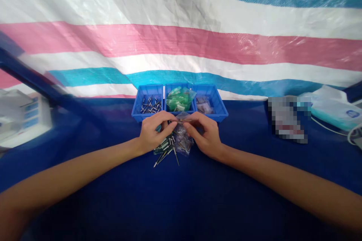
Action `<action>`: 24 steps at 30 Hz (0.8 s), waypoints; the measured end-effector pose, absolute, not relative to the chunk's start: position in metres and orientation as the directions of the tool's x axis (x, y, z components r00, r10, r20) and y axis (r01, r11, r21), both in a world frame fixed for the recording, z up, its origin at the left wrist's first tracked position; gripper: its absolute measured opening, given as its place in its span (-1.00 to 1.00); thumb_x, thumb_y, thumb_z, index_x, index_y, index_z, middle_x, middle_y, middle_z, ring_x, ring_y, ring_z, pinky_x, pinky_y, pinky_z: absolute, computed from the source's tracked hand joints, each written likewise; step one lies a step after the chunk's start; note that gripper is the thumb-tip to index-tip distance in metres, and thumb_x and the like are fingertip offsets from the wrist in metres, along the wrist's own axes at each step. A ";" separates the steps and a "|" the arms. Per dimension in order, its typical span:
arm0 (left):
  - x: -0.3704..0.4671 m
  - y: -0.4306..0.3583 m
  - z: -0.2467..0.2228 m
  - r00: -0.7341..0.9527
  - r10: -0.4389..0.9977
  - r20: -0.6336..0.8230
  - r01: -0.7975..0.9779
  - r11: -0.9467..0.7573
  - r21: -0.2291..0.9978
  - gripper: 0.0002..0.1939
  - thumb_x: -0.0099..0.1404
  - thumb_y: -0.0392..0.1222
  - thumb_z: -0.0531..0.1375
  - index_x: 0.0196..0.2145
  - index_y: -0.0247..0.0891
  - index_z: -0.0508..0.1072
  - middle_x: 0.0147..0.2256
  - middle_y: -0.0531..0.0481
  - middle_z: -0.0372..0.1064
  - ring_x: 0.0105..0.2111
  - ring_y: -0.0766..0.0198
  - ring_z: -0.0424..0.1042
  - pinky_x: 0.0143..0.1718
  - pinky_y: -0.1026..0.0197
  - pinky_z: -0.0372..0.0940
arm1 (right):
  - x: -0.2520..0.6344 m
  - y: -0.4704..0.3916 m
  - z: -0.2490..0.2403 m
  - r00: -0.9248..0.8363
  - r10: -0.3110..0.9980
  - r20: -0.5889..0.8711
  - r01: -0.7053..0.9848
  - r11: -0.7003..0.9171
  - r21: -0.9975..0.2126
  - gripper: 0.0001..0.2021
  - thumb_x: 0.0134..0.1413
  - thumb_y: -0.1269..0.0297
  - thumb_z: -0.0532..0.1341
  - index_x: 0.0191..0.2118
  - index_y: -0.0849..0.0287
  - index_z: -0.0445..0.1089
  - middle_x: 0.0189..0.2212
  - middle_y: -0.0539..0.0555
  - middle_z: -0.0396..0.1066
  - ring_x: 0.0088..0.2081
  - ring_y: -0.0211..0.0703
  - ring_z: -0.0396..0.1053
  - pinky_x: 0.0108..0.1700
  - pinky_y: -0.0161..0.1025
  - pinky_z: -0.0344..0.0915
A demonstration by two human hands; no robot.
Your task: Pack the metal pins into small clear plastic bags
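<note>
My left hand (156, 131) and my right hand (205, 134) face each other in front of the blue bins, fingertips pinched on a small clear plastic bag (183, 116). A thin metal piece shows between them at the bag. Under and between my hands lie a pile of metal rivets (169, 146), partly hidden by my left hand, and clear bags with metal pieces inside (183, 141). Just behind, the left bin (135, 110) holds loose rivets, the middle bin (169, 86) green packets, and the right bin (222, 110) clear bags.
The blue table (181, 203) runs up to a striped plastic sheet (181, 39). At the left edge stands a white device with blue buttons (25, 116). On the right are a pixelated item (287, 120), a white and teal packet (333, 109) and a white cable (328, 126).
</note>
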State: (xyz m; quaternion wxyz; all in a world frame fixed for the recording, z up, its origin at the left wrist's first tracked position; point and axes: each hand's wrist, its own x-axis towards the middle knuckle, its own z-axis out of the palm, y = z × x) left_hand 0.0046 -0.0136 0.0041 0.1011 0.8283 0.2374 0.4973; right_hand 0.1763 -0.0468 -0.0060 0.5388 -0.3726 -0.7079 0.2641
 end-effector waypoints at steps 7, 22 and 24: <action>0.004 -0.016 0.007 0.374 0.480 0.794 0.275 -0.875 0.400 -0.94 0.18 -0.37 0.11 -0.37 -0.31 0.36 -0.43 0.01 0.34 -0.52 0.44 0.30 -0.50 0.35 0.24 | 0.174 -0.050 0.000 -0.199 0.742 0.640 0.293 0.669 -0.683 -0.90 0.08 0.30 0.13 -0.31 0.20 0.32 -0.51 -0.02 0.28 -0.50 -0.31 0.24 -0.45 -0.35 0.22; 0.003 -0.016 0.001 0.299 0.640 0.708 0.248 -0.768 0.590 -0.94 0.23 -0.27 0.10 -0.36 -0.29 0.34 -0.52 0.11 0.27 -0.68 0.56 0.11 -0.63 0.43 0.12 | 0.184 -0.030 0.028 0.028 0.900 0.435 0.297 0.408 -0.863 -0.86 0.05 0.28 0.11 -0.45 0.22 0.31 -0.64 -0.08 0.23 -0.64 -0.39 0.13 -0.57 -0.38 0.08; 0.003 -0.016 0.002 0.319 0.610 0.725 0.264 -0.792 0.550 -0.95 0.22 -0.29 0.11 -0.38 -0.30 0.36 -0.55 0.11 0.27 -0.65 0.53 0.15 -0.59 0.41 0.17 | 0.196 -0.022 0.039 0.044 0.875 0.481 0.462 0.409 -0.787 -0.85 0.00 0.33 0.12 -0.53 0.22 0.29 -0.68 -0.08 0.19 -0.64 -0.37 0.12 -0.56 -0.36 0.04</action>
